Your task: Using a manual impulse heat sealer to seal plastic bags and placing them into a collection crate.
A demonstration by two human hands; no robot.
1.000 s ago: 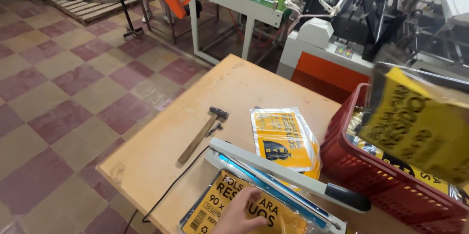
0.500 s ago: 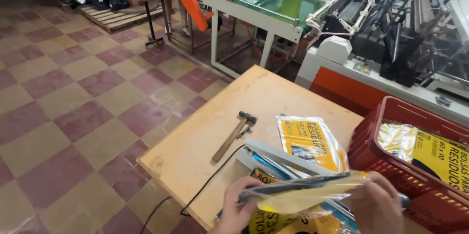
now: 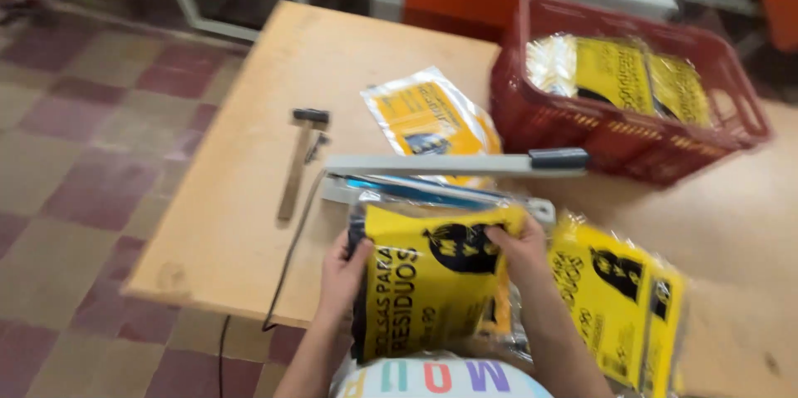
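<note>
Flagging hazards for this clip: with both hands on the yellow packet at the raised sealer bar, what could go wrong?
1. The left hand and right hand hold the yellow packet just in front of the sealer, whose bar is raised; fingers could get caught if it drops.
2. The cord hangs off the table edge and might snag.
3. The hammer lies loose nearby and could be knocked off.
</note>
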